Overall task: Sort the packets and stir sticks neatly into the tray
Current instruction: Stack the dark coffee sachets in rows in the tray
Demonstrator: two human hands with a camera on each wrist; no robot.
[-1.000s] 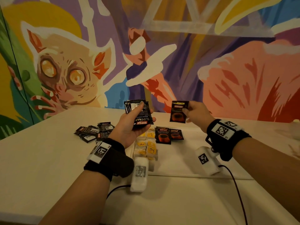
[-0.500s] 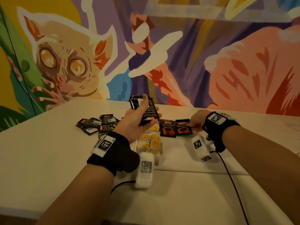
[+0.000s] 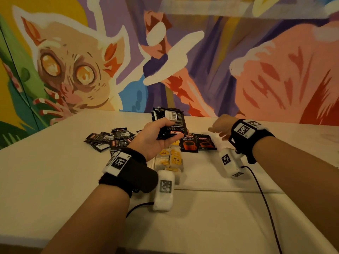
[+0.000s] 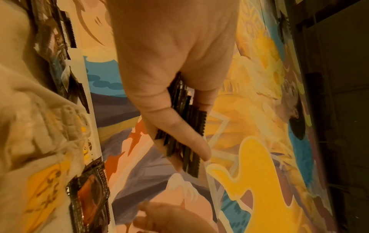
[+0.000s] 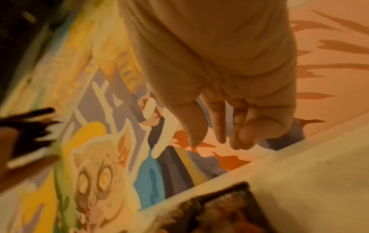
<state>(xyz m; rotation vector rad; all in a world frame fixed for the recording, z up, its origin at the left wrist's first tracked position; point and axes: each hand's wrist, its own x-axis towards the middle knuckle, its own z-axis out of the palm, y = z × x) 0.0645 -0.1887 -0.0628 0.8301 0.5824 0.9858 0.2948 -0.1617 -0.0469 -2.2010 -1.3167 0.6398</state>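
Observation:
My left hand holds a stack of black coffee packets upright above the white tray, thumb across the front; the left wrist view shows the same stack edge-on between thumb and fingers. Two black coffee packets with orange cups lie side by side in the tray. Yellow-labelled tea bags fill the tray's left column. My right hand hovers empty just right of the laid packets, fingers loosely extended. No stir sticks are visible.
A loose heap of black coffee packets lies on the white table left of the tray. A painted mural wall stands close behind the table's far edge. Cables trail from both wrist units.
My right hand set its coffee packet down in the tray beside the first one, let go and lifted away empty. The left hand has kept its stack and shifted slightly.

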